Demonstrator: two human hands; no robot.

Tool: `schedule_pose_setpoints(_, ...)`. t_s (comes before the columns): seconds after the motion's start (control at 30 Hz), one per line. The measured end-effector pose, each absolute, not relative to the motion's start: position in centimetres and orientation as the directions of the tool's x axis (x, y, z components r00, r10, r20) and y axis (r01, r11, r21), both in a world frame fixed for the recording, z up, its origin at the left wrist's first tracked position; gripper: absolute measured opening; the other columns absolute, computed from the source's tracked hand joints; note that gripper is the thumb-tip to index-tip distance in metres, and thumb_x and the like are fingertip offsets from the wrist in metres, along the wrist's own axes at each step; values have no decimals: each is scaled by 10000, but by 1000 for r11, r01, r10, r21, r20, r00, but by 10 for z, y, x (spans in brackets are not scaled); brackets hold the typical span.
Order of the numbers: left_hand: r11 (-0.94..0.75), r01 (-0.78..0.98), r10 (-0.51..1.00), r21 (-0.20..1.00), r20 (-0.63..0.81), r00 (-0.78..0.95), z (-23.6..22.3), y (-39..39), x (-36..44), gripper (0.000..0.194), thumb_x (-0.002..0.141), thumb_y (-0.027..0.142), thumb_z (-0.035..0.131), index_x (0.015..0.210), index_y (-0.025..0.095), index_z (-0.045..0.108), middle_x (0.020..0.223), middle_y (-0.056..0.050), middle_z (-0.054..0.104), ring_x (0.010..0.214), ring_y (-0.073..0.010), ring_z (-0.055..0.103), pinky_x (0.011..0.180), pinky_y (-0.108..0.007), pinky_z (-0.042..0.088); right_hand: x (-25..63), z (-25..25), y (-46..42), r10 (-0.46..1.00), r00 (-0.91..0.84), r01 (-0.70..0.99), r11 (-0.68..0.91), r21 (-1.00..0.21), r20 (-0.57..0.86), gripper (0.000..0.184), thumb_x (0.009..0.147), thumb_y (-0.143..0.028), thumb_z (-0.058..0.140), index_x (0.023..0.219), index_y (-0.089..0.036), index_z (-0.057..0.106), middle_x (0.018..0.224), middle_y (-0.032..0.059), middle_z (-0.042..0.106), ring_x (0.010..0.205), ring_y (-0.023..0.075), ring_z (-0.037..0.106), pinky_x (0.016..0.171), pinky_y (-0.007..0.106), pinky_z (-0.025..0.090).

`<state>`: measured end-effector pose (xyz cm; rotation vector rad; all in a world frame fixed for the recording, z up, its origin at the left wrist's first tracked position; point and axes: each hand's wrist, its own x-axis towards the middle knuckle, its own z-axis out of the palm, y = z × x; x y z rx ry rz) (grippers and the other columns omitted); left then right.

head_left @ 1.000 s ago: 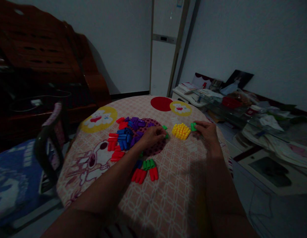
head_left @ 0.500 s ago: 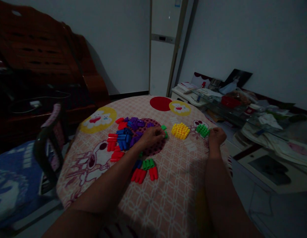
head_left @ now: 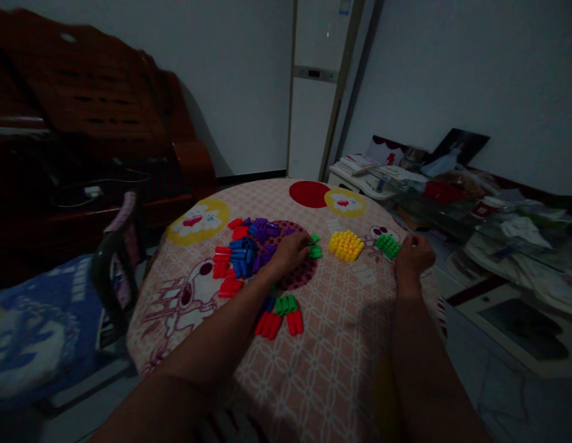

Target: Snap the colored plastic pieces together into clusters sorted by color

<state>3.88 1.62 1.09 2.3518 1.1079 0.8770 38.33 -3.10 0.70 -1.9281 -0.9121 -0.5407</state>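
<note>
My left hand [head_left: 291, 252] reaches over the dark dotted circle of the tablecloth, its fingers pinched on a small green plastic piece [head_left: 315, 238]. Another green piece [head_left: 315, 251] lies right beside the fingertips. At the table's right side my right hand [head_left: 416, 253] is curled closed; anything inside it is hidden. Next to that hand sits a block of green pieces [head_left: 388, 246] in close rows. Between the hands lies a similar block of yellow pieces [head_left: 345, 245]. Blue tubes [head_left: 242, 255], purple tubes [head_left: 266, 229] and red tubes [head_left: 222, 263] are heaped left of my left hand.
Nearer me are green tubes [head_left: 286, 304] and red tubes [head_left: 268, 325]. A patterned cloth [head_left: 332, 344] covers the round table. A chair [head_left: 115, 264] stands at left, a wooden bench [head_left: 83, 111] behind it. A cluttered glass-topped cabinet [head_left: 419, 197] borders the right.
The whole view has shifted, so everything appears further right. My left hand has drawn back slightly from the green pieces' far side, showing more of them. My right hand stays closed.
</note>
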Motion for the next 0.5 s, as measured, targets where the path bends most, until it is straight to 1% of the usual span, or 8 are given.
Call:
schedule_pose_setpoints(0.1, -713, 529, 694, 461, 356, 626, -4, 17, 49, 341, 820, 118, 613, 1156, 155, 650, 1207, -124, 682, 1134, -252, 629, 1018, -391, 488, 361, 13, -26, 412, 519, 851, -167, -498, 749, 229, 873, -291, 455, 764, -189, 628, 783, 99, 669, 733, 218, 578, 717, 327, 413)
schedule_pose_setpoints(0.17, -740, 541, 667, 400, 332, 667, -14, 19, 53, 324, 829, 117, 613, 1149, 154, 648, 1199, -132, 675, 1135, -262, 624, 1017, -394, 487, 340, 15, -22, 474, 419, 891, -50, -451, 775, 241, 886, -309, 465, 734, -193, 612, 743, 81, 657, 695, 199, 569, 692, 310, 411)
schedule_pose_setpoints(0.27, -732, 583, 679, 352, 319, 661, -23, 23, 56, 279, 866, 113, 565, 1132, 149, 640, 1156, -144, 674, 1082, -258, 634, 962, -375, 501, 305, 15, -19, 578, 242, 913, 136, -385, 779, 263, 905, -319, 484, 715, -193, 616, 706, 62, 652, 659, 176, 564, 667, 288, 412)
schedule_pose_setpoints(0.33, -723, 603, 690, 337, 306, 657, -24, 24, 55, 268, 886, 103, 522, 1128, 140, 632, 1135, -155, 675, 1050, -256, 640, 928, -366, 502, 284, 15, -17, 633, 137, 896, 249, -368, 762, 261, 915, -311, 500, 728, -191, 637, 723, 63, 672, 672, 172, 587, 677, 282, 425)
schedule_pose_setpoints(0.4, -720, 601, 693, 347, 302, 655, -22, 24, 53, 257, 901, 100, 496, 1121, 134, 624, 1118, -158, 682, 1031, -254, 645, 918, -364, 496, 268, 13, -17, 680, 42, 863, 345, -370, 732, 242, 921, -288, 518, 763, -183, 668, 767, 73, 699, 706, 177, 619, 702, 287, 443)
schedule_pose_setpoints(0.5, -707, 556, 700, 438, 321, 638, -16, 23, 49, 195, 911, 153, 525, 1082, 138, 617, 1071, -139, 700, 984, -243, 657, 896, -356, 500, 252, 12, -17, 753, -89, 810, 436, -393, 652, 147, 894, -263, 609, 876, -173, 723, 856, 85, 729, 781, 193, 655, 760, 302, 471)
